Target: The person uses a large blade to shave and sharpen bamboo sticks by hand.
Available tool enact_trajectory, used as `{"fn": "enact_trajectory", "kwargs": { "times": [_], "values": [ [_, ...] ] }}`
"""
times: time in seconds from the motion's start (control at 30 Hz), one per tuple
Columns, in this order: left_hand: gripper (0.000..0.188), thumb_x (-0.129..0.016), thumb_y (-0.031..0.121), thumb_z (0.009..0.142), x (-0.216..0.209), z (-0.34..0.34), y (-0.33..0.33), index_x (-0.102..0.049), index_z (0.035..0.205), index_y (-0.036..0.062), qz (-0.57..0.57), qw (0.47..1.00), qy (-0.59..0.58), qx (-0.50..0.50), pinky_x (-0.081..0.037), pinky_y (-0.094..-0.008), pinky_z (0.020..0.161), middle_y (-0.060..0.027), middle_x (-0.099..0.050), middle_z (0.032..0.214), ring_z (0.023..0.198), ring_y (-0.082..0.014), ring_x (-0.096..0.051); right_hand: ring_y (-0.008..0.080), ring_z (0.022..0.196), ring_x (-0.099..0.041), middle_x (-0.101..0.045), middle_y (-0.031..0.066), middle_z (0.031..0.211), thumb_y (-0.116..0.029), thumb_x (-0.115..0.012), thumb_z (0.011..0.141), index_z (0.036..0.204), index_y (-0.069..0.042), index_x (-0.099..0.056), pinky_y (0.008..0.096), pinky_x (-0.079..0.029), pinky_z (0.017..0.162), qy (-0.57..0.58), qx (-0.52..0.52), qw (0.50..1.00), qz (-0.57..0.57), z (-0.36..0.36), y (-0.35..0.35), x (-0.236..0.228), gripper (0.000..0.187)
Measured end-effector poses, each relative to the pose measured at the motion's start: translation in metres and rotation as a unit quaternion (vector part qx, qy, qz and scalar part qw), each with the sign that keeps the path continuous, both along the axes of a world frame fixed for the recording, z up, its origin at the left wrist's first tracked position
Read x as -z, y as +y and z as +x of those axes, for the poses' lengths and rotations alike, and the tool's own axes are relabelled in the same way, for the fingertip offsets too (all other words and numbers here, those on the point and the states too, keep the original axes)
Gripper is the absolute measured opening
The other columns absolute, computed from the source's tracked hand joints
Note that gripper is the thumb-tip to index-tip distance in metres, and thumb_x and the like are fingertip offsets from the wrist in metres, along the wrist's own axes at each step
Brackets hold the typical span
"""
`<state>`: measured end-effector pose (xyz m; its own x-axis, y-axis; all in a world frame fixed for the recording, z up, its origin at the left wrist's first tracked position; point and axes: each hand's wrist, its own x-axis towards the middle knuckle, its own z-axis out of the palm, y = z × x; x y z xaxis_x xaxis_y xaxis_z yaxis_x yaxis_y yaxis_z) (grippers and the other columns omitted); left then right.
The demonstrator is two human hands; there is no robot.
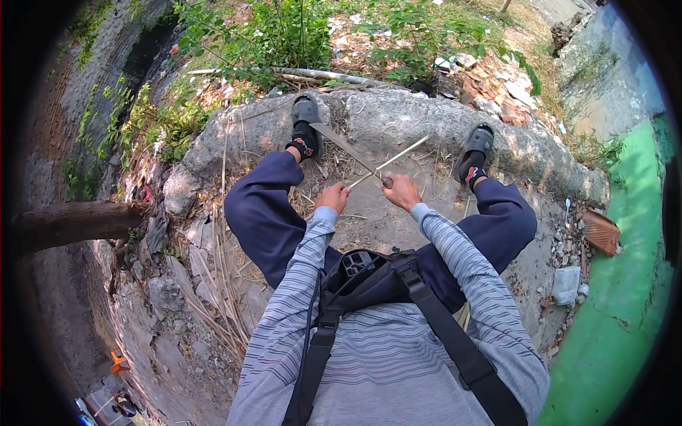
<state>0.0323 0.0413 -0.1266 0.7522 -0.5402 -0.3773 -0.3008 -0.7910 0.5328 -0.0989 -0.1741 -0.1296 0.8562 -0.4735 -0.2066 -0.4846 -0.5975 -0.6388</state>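
Fingers (334, 195) of the left hand (332, 198) are curled tight around the near end of one thin pale stick (391, 162), which runs up and to the right from them. Fingers of the right hand (401, 192) are closed on the handle of one long knife (348, 148); its blade slants up and to the left, away from those fingers, and crosses the stick just beyond both hands. Two hands, one stick and one knife are thus counted, with the crossing point lying between and slightly ahead of the fingertips.

Two feet in dark sandals flank the work: the left sandal (305, 113) sits beyond the left fingers near the blade tip, the right sandal (477, 142) well to the right of the right fingers. Both rest on one rounded concrete slab (398, 117), whose far edge curves just past the sandals. Dry stalks (220, 263) lie scattered to the left of the left fingers and beneath the knees. Bare slab shows between the two legs, directly under the hands. Beyond the far edge grow weeds (284, 35) among rubble; far right of the right fingers lies a green surface (625, 298).
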Motion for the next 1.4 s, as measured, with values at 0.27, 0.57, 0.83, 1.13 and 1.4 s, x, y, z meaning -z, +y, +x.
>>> {"fn": "enact_trajectory", "kwargs": {
  "times": [0.27, 0.57, 0.83, 1.13, 1.4],
  "values": [
    [0.030, -0.065, 0.040, 0.096, -0.019, -0.016, -0.019, -0.076, 0.103, 0.0124, 0.010, 0.999, -0.046, 0.021, -0.054, -0.0529, 0.083, -0.0193, -0.075, 0.093, 0.095, -0.0408, -0.071, 0.0476, 0.083, -0.070, -0.072, 0.0255, 0.086, -0.026, -0.062, 0.083, 0.084, -0.006, -0.075, 0.0564, -0.056, 0.078, 0.039, -0.046, 0.998, -0.005, -0.001, 0.024, -0.006, 0.025],
    [0.035, -0.062, 0.042, 0.097, -0.022, -0.021, -0.017, -0.078, 0.094, 0.0112, -0.036, 0.999, -0.037, 0.013, -0.056, -0.0524, 0.079, -0.0202, -0.074, 0.088, 0.088, -0.0423, -0.072, 0.0483, 0.084, -0.069, -0.071, 0.0269, 0.086, -0.025, -0.063, 0.083, 0.087, -0.006, -0.076, 0.0562, -0.056, 0.078, 0.030, 0.027, 0.999, -0.025, -0.005, 0.003, 0.014, 0.024],
    [0.038, -0.059, 0.041, 0.098, -0.018, -0.017, -0.023, -0.077, 0.094, 0.0081, -0.015, 0.999, -0.043, 0.013, -0.056, -0.0546, 0.080, -0.0226, -0.073, 0.090, 0.088, -0.0449, -0.071, 0.0494, 0.083, -0.068, -0.070, 0.0276, 0.084, -0.023, -0.062, 0.082, 0.086, -0.004, -0.074, 0.0559, -0.055, 0.077, 0.010, 0.010, 1.000, -0.015, -0.001, 0.017, 0.004, 0.023],
    [0.038, -0.055, 0.042, 0.100, -0.022, -0.015, -0.024, -0.076, 0.097, 0.0106, 0.037, 0.999, -0.009, 0.006, -0.053, -0.0546, 0.087, -0.0203, -0.075, 0.097, 0.097, -0.0431, -0.070, 0.0478, 0.081, -0.068, -0.070, 0.0265, 0.081, -0.025, -0.064, 0.082, 0.087, -0.004, -0.075, 0.0551, -0.055, 0.077, -0.005, 0.002, 1.000, -0.011, 0.005, 0.038, 0.002, 0.023],
    [0.044, -0.055, 0.043, 0.102, -0.004, -0.027, -0.023, -0.079, 0.100, 0.0061, 0.033, 0.996, -0.081, 0.015, -0.056, -0.0552, 0.085, -0.0231, -0.074, 0.098, 0.094, -0.0443, -0.072, 0.0467, 0.080, -0.069, -0.070, 0.0259, 0.082, -0.032, -0.072, 0.082, 0.088, -0.002, -0.075, 0.0549, -0.054, 0.076, 0.013, -0.015, 1.000, -0.009, 0.000, 0.048, 0.016, 0.030]
  ]
}}
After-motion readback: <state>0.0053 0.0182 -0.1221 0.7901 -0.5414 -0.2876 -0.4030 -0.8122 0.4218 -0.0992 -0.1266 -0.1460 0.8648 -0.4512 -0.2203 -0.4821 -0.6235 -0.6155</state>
